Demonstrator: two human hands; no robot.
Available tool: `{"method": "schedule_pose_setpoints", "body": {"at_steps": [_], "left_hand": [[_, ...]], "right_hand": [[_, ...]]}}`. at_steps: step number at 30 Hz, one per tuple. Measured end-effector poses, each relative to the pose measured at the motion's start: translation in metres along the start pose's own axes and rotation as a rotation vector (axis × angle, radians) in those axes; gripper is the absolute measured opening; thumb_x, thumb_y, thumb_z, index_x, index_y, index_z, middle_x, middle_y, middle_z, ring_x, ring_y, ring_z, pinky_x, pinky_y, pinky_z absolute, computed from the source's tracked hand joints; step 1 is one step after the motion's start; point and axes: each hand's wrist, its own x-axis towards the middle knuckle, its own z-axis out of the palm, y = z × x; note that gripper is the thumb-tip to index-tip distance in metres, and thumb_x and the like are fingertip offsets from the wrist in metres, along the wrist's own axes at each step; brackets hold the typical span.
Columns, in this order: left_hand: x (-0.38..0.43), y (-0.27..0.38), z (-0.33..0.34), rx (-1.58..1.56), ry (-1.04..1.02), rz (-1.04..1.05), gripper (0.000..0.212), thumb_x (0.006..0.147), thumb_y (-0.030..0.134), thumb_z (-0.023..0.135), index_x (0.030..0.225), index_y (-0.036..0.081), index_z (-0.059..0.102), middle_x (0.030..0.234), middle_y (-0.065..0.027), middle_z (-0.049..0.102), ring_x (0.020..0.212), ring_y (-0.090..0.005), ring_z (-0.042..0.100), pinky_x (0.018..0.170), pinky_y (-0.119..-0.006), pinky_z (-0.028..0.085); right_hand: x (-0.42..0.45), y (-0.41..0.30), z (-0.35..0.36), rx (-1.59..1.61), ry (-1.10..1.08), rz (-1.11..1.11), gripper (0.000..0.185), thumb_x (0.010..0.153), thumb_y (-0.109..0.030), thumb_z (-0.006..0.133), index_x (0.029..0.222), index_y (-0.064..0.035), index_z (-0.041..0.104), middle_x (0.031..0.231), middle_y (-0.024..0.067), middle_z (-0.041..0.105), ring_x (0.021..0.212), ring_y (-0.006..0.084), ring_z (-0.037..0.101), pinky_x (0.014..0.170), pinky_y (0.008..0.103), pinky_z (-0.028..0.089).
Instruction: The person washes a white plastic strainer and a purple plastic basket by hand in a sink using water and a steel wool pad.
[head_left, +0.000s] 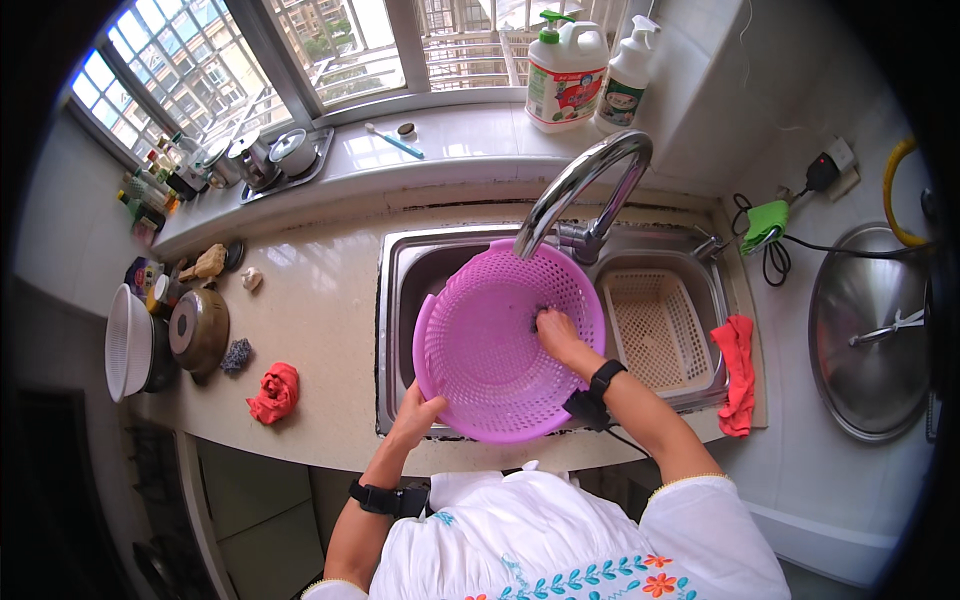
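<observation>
A pink-purple perforated plastic basket (487, 345) rests tilted over the left bowl of the stainless-steel double sink (390, 330), its inside turned up towards me. My left hand (417, 415) grips its lower left rim, with the thumb on the inner side. Inside the basket, my right hand (559, 335) presses a small dark scrubber (537, 319) against the right inner wall; most of the scrubber is hidden by the fingers. A curved chrome faucet (592, 169) arches above the basket's upper edge, and no water stream shows at its spout.
In the right bowl sits a beige perforated basket (652, 330). Red cloths lie on the counter at right (735, 375) and left (274, 394), the latter near a grey scouring pad (237, 355). An upturned pot (198, 330) stands far left. Detergent bottles (566, 82) line the sill.
</observation>
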Motion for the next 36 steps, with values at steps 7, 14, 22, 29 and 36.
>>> {"method": "schedule_pose_setpoints", "body": {"at_steps": [7,14,22,29,36], "left_hand": [[0.005,-0.005,-0.001,-0.005,-0.001,0.019,0.045,0.070,0.002,0.048,0.113,-0.002,0.038,0.097,-0.0104,0.052,0.080,-0.0188,0.056,0.061,-0.030,0.049],[0.003,0.002,0.001,-0.014,-0.008,0.021,0.047,0.070,0.001,0.047,0.115,-0.002,0.035,0.099,-0.0110,0.051,0.081,-0.0192,0.055,0.060,-0.030,0.051],[0.004,0.000,0.002,0.022,0.006,0.020,0.044,0.071,0.002,0.048,0.113,-0.001,0.037,0.098,-0.0113,0.051,0.080,-0.0199,0.056,0.060,-0.031,0.051],[0.007,-0.005,-0.002,0.049,0.012,0.020,0.043,0.071,0.003,0.048,0.113,-0.001,0.037,0.098,-0.0113,0.052,0.080,-0.0200,0.056,0.060,-0.031,0.051],[0.009,-0.010,-0.005,-0.030,0.013,-0.018,0.045,0.071,0.003,0.048,0.114,0.001,0.036,0.097,-0.0097,0.052,0.079,-0.0188,0.056,0.059,-0.030,0.051]], "right_hand": [[-0.027,-0.008,0.021,0.084,-0.205,0.225,0.017,0.067,-0.004,0.046,0.071,0.0059,0.060,0.075,0.0257,0.057,0.072,0.0389,0.057,0.065,0.0436,0.047],[-0.018,-0.037,0.011,0.111,-0.688,0.299,0.019,0.067,-0.009,0.047,0.067,0.0052,0.060,0.064,0.0221,0.058,0.060,0.0306,0.060,0.057,0.0382,0.048],[-0.004,-0.054,0.039,-0.120,-0.834,-0.014,0.021,0.068,-0.014,0.048,0.072,-0.0001,0.063,0.074,0.0170,0.061,0.066,0.0268,0.061,0.055,0.0374,0.049],[-0.017,-0.076,0.060,-0.296,-0.673,-0.179,0.021,0.067,-0.014,0.052,0.081,-0.0055,0.065,0.088,0.0155,0.061,0.081,0.0276,0.060,0.062,0.0375,0.048],[-0.015,-0.093,0.025,-0.017,-0.625,-0.110,0.024,0.065,-0.014,0.052,0.082,-0.0005,0.063,0.085,0.0210,0.059,0.080,0.0338,0.058,0.066,0.0393,0.048]]}}
